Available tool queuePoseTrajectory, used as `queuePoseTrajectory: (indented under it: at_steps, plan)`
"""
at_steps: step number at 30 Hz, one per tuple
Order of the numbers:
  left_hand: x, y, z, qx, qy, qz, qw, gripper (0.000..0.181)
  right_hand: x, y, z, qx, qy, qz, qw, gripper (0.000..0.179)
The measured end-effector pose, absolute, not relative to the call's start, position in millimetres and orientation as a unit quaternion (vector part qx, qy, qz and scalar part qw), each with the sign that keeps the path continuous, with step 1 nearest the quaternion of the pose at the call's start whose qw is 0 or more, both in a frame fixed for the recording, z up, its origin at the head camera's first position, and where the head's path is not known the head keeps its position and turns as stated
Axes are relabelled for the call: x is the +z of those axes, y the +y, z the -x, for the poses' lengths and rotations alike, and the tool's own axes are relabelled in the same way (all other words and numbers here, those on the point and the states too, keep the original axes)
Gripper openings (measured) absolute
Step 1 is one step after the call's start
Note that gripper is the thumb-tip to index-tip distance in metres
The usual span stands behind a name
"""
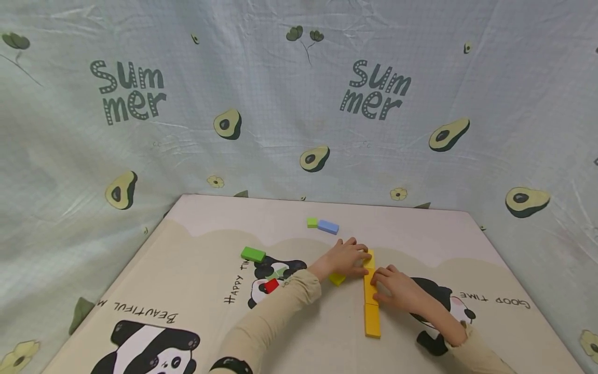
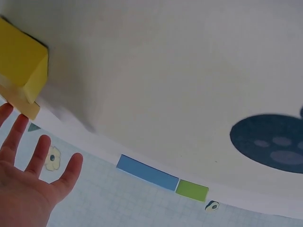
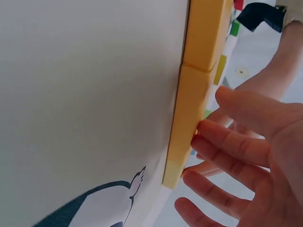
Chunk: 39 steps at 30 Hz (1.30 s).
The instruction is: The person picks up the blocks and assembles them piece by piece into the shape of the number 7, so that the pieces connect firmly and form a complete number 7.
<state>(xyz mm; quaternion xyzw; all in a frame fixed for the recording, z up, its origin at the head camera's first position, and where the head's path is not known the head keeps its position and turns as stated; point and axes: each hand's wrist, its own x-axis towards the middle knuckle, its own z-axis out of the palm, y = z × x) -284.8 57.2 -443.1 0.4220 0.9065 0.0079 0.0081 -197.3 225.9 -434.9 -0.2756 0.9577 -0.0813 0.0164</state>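
A straight row of blocks runs away from the person: an orange-yellow block (image 1: 372, 320) nearest, another orange-yellow block (image 1: 370, 287) behind it, and a pale yellow block (image 1: 369, 258) at the far end. From the left, my left hand (image 1: 344, 258) reaches to the far end, fingertips at the pale block. In the left wrist view its fingers (image 2: 38, 158) are spread and fairly straight. My right hand (image 1: 397, 288) lies along the right side of the row, its fingertips at the middle block. A yellow block (image 1: 337, 279) sits under the left wrist, partly hidden.
Farther back lie a blue block (image 1: 328, 227) and a small light-green block (image 1: 312, 223), end to end. A green block (image 1: 253, 254) and a red block (image 1: 271, 285) are left of the left forearm. A printed curtain (image 1: 261, 93) hangs behind the panda-patterned table (image 1: 196, 249).
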Motion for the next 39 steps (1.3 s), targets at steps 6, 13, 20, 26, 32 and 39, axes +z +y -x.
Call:
queuePoseTrajectory:
  at_steps: [6,13,20,26,32,39]
  plan:
    - [-440.9,57.3,286.1,0.014,0.905,-0.425,0.025,0.047,-436.5,224.6,207.9,-0.065,0.962,0.264,-0.014,0.02]
    - [-439.6,55.0,287.5,0.017,0.9,-0.435,0.032,0.049,-439.4,227.6,218.1,-0.067,0.96,0.272,-0.026,0.023]
    - [-441.8,53.6,289.1,0.022,0.897,-0.442,0.02,0.051,-440.8,230.4,225.3,-0.074,0.956,0.283,-0.023,0.038]
    - [-444.6,51.9,290.1,0.02,0.897,-0.441,0.019,0.053,-439.5,231.0,229.4,-0.07,0.954,0.29,-0.005,0.04]
    - [-447.5,50.1,289.2,-0.017,0.896,-0.444,0.0,0.053,-439.6,232.6,230.2,-0.074,0.953,0.293,0.006,0.04]
    - [-447.9,42.3,289.6,-0.031,0.889,-0.456,-0.014,0.05,-436.8,232.3,229.3,-0.065,0.951,0.302,0.006,0.041]
